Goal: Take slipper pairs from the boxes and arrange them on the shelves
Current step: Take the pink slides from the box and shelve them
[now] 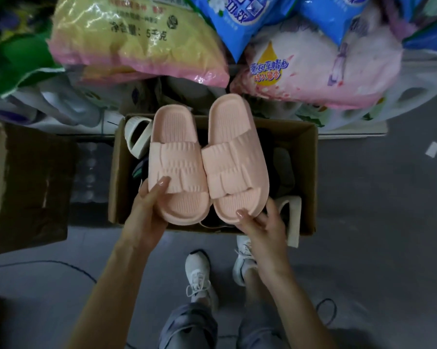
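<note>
We pinch the pink slippers (207, 159) at centre frame, left hand (149, 210) and right hand (260, 222); we should lift them level above the box (310, 172).

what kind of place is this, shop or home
Probably a shop's stock area: big sealed bags piled up, an open cardboard box of loose slippers, pink slippers held above it.

— How do our arms lie?
— Left forearm (116, 273) and right forearm (288, 285) reach forward, bare.
— And the grips?
— Our left grip (149, 205) curls round the left pink slipper (174, 152); our right grip (262, 222) pinches the right pink slipper (235, 152); thumbs on top.
</note>
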A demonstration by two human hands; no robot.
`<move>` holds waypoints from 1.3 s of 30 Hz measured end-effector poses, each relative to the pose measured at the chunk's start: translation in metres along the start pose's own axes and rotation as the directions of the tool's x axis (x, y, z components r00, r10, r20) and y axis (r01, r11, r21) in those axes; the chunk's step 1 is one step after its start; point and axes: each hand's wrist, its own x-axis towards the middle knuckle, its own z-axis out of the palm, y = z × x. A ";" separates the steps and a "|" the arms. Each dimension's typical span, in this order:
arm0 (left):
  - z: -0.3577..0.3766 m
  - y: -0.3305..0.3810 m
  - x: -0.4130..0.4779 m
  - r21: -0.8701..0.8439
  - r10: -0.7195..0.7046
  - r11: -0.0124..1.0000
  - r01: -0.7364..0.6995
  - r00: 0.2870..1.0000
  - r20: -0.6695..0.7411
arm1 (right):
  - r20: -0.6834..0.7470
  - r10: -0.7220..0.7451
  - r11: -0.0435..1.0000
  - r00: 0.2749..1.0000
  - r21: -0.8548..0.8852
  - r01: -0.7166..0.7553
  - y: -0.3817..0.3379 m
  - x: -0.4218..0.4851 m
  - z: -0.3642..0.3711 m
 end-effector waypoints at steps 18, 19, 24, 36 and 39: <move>-0.072 -0.002 -0.050 0.054 0.205 0.978 -0.201 0.974 -0.099 | -0.010 -0.032 0.997 0.999 0.067 0.033 0.044 -0.059 0.055; -0.075 -0.003 -0.051 0.051 0.206 0.978 -0.202 0.974 -0.095 | -0.009 -0.036 0.997 0.999 0.063 0.037 0.046 -0.060 0.058; -0.095 -0.006 -0.062 0.008 0.186 0.982 -0.186 0.973 -0.140 | 0.061 -0.040 0.999 0.997 0.034 0.038 0.053 -0.066 0.073; -0.113 -0.019 -0.081 -0.189 0.131 0.965 -0.184 0.955 -0.266 | 0.132 -0.004 1.000 0.991 -0.014 0.006 0.064 -0.083 0.090; -0.108 -0.015 -0.092 -0.225 0.131 0.955 -0.195 0.954 -0.271 | 0.149 -0.012 0.999 0.989 -0.046 0.019 0.054 -0.091 0.088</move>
